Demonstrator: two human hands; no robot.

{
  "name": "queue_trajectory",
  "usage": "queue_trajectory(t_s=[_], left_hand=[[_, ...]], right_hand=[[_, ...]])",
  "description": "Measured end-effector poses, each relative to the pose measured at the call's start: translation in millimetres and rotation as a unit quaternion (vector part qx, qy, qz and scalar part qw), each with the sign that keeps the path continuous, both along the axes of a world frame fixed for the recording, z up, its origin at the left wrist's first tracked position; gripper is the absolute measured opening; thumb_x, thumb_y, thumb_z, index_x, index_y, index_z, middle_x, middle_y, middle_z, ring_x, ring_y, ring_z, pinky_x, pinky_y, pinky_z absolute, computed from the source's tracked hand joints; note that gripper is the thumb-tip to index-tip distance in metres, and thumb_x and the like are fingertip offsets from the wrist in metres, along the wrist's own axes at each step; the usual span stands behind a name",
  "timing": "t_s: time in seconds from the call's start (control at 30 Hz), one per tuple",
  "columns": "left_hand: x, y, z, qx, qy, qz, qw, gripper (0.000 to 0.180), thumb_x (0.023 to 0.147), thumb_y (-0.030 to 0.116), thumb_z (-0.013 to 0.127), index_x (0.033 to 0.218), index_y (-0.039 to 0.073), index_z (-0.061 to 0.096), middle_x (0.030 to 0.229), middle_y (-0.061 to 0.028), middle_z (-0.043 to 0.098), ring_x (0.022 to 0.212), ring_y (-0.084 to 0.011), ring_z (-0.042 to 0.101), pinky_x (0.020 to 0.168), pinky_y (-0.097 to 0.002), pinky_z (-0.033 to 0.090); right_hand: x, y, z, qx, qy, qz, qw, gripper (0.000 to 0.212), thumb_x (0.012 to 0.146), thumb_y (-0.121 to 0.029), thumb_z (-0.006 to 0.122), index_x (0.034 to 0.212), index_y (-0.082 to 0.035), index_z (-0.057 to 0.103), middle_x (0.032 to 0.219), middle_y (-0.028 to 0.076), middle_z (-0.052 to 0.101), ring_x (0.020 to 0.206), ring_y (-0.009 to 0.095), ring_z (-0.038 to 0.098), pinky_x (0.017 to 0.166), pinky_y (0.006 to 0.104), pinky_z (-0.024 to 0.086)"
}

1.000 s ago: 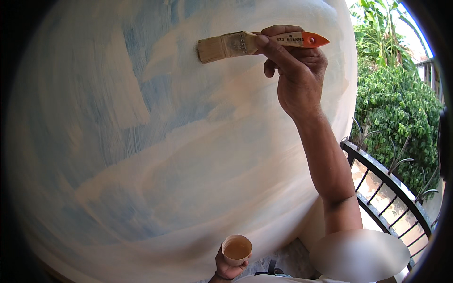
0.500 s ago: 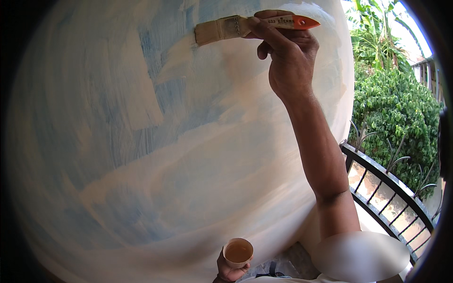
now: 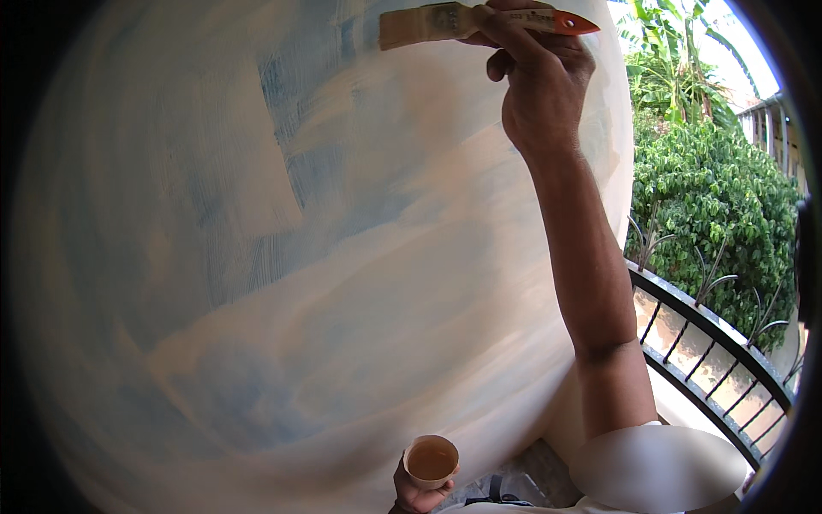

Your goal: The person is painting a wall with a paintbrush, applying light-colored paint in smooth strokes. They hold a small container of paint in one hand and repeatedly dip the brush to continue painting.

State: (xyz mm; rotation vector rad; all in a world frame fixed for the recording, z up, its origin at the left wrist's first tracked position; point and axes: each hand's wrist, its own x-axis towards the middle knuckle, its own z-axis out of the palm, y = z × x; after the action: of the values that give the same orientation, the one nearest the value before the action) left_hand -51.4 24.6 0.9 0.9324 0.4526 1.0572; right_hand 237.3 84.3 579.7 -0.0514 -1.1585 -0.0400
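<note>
My right hand [image 3: 548,86] is raised high and closed around the handle of a flat paintbrush [image 3: 424,26]. The brush lies nearly level, its pale bristles pointing left against the wall [image 3: 368,283] and its orange handle tip to the right. Cream paint in broad strokes covers much of the wall, with blue-grey patches showing through. Low in the view, my left hand [image 3: 418,497] grips a small round cup [image 3: 431,461] of peach-brown paint from below and the side. The cup is upright and its open top faces me.
A black metal railing [image 3: 715,343] with curled spikes bends along the right side. Beyond it stand a leafy green bush [image 3: 715,197] and taller plants. Grey floor [image 3: 535,480] shows beside the cup, under the wall. A blurred pale oval covers part of the lower right.
My right hand and the paintbrush have moved up and a little to the right across the wall. The cup in my left hand has stayed nearly in place.
</note>
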Motion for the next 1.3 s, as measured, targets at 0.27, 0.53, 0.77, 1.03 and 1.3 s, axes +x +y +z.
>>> queue_trajectory(t_s=[0.27, 0.53, 0.77, 1.03, 1.3], left_hand=[[7, -3, 40, -0.252, -0.287, -0.207, 0.901, 0.069, 0.092, 0.058, 0.061, 0.143, 0.012, 0.057, 0.123, -0.0209, 0.069, 0.105, -0.0419, 0.068, 0.063, -0.0502, 0.063], [0, 8, 24, -0.314, -0.269, -0.217, 0.884, 0.064, 0.094, 0.054, 0.062, 0.142, 0.012, 0.057, 0.126, -0.0227, 0.065, 0.110, -0.0406, 0.064, 0.073, -0.0497, 0.061], [13, -10, 50, 0.002, 0.026, -0.092, 0.995, 0.068, 0.091, 0.059, 0.063, 0.141, 0.012, 0.059, 0.121, -0.0196, 0.070, 0.102, -0.0401, 0.070, 0.068, -0.0493, 0.063], [10, 2, 15, -0.360, -0.297, -0.198, 0.862, 0.068, 0.091, 0.059, 0.063, 0.142, 0.014, 0.059, 0.125, -0.0184, 0.070, 0.107, -0.0403, 0.069, 0.072, -0.0505, 0.063], [13, -7, 32, -0.001, 0.024, -0.074, 0.997, 0.067, 0.091, 0.058, 0.063, 0.141, 0.012, 0.059, 0.124, -0.0200, 0.069, 0.106, -0.0401, 0.068, 0.070, -0.0488, 0.063]], right_hand=[[147, 14, 26, 0.019, 0.157, -0.193, 0.968, 0.014, 0.084, -0.003, 0.080, 0.095, 0.003, 0.073, 0.088, 0.011, 0.076, 0.075, 0.017, 0.075, 0.053, 0.0229, 0.042], [15, 10, 33, -0.014, -0.009, -0.066, 0.998, 0.013, 0.088, -0.009, 0.076, 0.097, -0.001, 0.071, 0.083, 0.006, 0.071, 0.070, 0.011, 0.066, 0.053, 0.0249, 0.046], [142, 7, 46, 0.166, 0.061, -0.375, 0.910, 0.004, 0.084, -0.003, 0.072, 0.086, 0.000, 0.071, 0.082, 0.008, 0.070, 0.068, 0.016, 0.064, 0.062, 0.0284, 0.051], [32, -7, 28, 0.019, -0.025, -0.082, 0.996, 0.014, 0.088, -0.008, 0.077, 0.099, -0.002, 0.070, 0.085, 0.007, 0.071, 0.072, 0.014, 0.069, 0.053, 0.0248, 0.045], [174, 7, 33, 0.081, 0.103, -0.312, 0.941, 0.013, 0.089, -0.008, 0.080, 0.099, 0.000, 0.075, 0.090, 0.009, 0.077, 0.083, 0.018, 0.074, 0.073, 0.0282, 0.057]])
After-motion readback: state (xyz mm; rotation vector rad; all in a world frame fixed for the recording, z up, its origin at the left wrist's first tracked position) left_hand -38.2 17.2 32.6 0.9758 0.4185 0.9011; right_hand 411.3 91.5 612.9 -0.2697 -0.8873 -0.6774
